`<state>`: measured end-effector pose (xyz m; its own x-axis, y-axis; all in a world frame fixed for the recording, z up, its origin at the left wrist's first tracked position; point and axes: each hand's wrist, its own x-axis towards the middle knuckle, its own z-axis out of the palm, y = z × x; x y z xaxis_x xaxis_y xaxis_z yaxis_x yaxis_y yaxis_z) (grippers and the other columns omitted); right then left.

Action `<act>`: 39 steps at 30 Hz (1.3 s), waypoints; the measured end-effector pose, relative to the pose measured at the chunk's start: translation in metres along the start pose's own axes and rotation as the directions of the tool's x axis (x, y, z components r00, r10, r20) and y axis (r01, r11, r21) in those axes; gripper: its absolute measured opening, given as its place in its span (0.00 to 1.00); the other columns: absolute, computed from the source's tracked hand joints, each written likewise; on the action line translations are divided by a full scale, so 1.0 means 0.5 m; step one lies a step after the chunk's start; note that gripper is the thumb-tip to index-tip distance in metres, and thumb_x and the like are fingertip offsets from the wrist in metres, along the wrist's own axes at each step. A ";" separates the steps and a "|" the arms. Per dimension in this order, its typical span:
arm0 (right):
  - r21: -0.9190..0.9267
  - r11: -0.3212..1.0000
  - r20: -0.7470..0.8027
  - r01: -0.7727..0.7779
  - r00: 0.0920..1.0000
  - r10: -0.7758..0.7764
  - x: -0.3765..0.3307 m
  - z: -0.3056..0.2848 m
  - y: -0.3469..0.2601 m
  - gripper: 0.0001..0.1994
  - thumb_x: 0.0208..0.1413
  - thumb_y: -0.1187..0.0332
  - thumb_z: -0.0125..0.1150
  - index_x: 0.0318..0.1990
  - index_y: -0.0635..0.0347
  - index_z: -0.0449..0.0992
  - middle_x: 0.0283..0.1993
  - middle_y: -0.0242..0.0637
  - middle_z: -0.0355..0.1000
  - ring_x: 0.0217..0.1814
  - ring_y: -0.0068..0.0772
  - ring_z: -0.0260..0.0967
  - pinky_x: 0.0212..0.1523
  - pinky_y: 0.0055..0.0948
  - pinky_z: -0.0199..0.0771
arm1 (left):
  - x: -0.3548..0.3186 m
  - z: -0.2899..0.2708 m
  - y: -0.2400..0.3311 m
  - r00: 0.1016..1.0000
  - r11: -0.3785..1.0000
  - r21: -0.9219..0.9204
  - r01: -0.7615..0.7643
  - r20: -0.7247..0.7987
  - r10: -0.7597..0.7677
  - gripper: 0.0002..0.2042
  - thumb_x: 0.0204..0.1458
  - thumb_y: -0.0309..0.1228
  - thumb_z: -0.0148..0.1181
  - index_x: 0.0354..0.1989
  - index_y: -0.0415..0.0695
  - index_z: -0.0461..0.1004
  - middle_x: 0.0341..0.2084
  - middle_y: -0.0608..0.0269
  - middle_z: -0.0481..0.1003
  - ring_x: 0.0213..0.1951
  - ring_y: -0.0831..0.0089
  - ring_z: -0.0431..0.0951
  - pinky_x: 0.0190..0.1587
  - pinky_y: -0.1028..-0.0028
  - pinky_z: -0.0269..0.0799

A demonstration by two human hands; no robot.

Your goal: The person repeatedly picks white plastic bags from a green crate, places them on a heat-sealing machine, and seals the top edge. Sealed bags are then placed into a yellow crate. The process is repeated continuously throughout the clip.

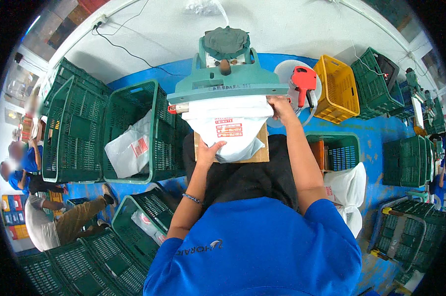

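- Head view: the person sits facing a green sealing machine whose flat bar runs across just above the lap, and a white plastic bag with a red printed label lies on a brown board over the knees, its top edge tucked under the bar.
- The left hand rests flat on the lower left part of the bag, fingers spread and loose and not clamped, which I judge pins the bag against the board so it cannot slide.
- The right hand is at the bag's upper right corner, right beside the machine's bar; its fingers curl onto the bag's edge, seemingly pinching it to keep the mouth stretched straight under the bar, though how firm the grip is cannot be told.
- The board likely serves as a firm, level base so the bag meets the bar squarely.
- A red label gun sits just right of the machine, within reach of the right hand, near a yellow crate.
- Green crates stand to the left, one holding another white bag; more filled white sacks lie by the right knee.
- Other people sit well apart at the far left.
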<state>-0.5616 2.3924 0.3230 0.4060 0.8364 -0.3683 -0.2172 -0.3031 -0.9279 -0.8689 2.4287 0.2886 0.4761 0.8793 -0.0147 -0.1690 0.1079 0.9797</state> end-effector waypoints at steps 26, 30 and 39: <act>0.264 0.895 -0.125 0.359 0.933 -0.337 -0.164 0.127 0.085 0.15 0.50 0.74 0.63 0.46 0.62 0.73 0.44 0.31 0.72 0.46 0.21 0.66 0.50 0.25 0.64 | 0.234 -0.171 0.079 0.958 0.849 0.481 -0.220 -0.060 0.282 0.11 0.55 0.32 0.47 0.36 0.41 0.76 0.26 0.61 0.74 0.25 0.73 0.71 0.28 0.73 0.66; 0.375 0.874 -0.173 0.308 0.950 -0.261 -0.155 0.128 0.080 0.12 0.52 0.74 0.62 0.45 0.63 0.74 0.43 0.30 0.71 0.45 0.20 0.66 0.49 0.24 0.64 | 0.180 -0.146 0.105 0.980 0.992 0.038 0.121 -0.166 -0.113 0.13 0.57 0.36 0.47 0.43 0.44 0.74 0.28 0.72 0.71 0.26 0.84 0.65 0.32 0.79 0.63; -0.181 0.842 -0.078 0.508 0.846 -0.528 -0.218 0.104 0.027 0.12 0.50 0.72 0.61 0.42 0.66 0.74 0.38 0.31 0.73 0.43 0.24 0.64 0.47 0.25 0.64 | 0.036 -0.090 0.165 0.983 0.915 0.395 0.087 -0.181 -0.015 0.11 0.55 0.31 0.52 0.36 0.33 0.74 0.27 0.70 0.71 0.31 0.82 0.66 0.35 0.79 0.61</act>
<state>-0.6548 2.3210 0.3534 0.5272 0.8318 0.1735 0.1842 0.0874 -0.9790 -0.9128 2.4744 0.3602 0.3143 0.9470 -0.0659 0.2276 -0.0078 0.9737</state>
